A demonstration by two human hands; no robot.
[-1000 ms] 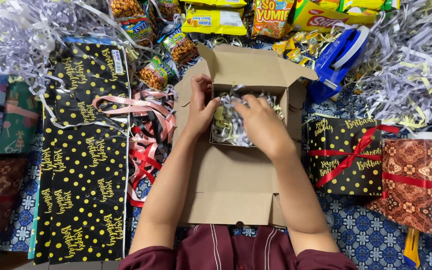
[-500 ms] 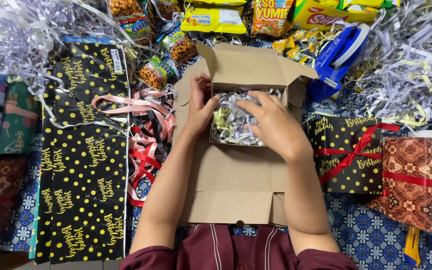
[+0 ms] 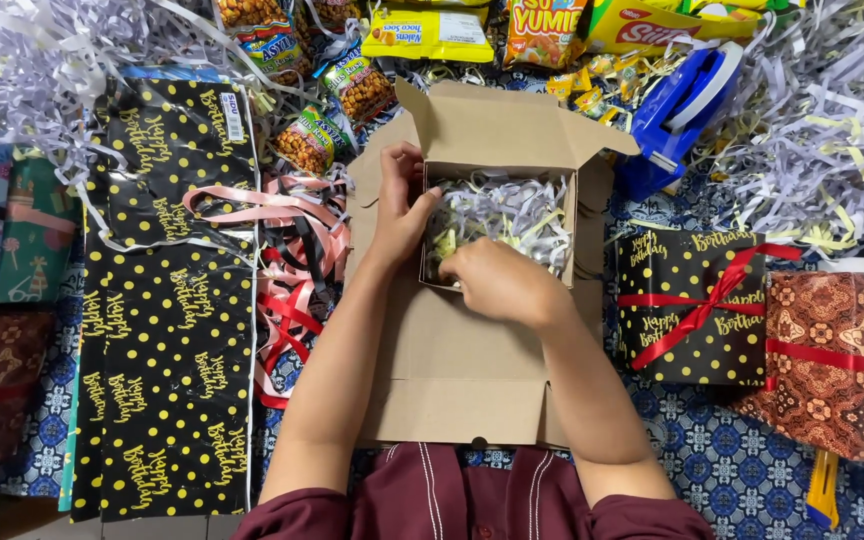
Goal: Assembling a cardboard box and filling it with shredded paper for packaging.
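Observation:
An open brown cardboard box (image 3: 472,370) lies in front of me with its flaps spread. Inside it sits a bed of white and pale yellow shredded paper (image 3: 512,215). My left hand (image 3: 404,205) rests on the box's left inner wall, fingers touching the shreds. My right hand (image 3: 497,280) is at the near edge of the opening, fingers curled down into the shredded paper; what it pinches is hidden.
Black gift wrap with gold dots (image 3: 167,300) lies left, beside pink, red and black ribbons (image 3: 297,270). Snack packets (image 3: 427,30) and a blue tape dispenser (image 3: 677,110) sit behind the box. Wrapped gifts (image 3: 692,305) stand right, a brown patterned one (image 3: 837,360) further right. Loose shredded paper (image 3: 822,150) heaps at both far corners.
My right hand has drawn back from the middle of the shreds to the near edge of the opening. The left hand stays at the left wall.

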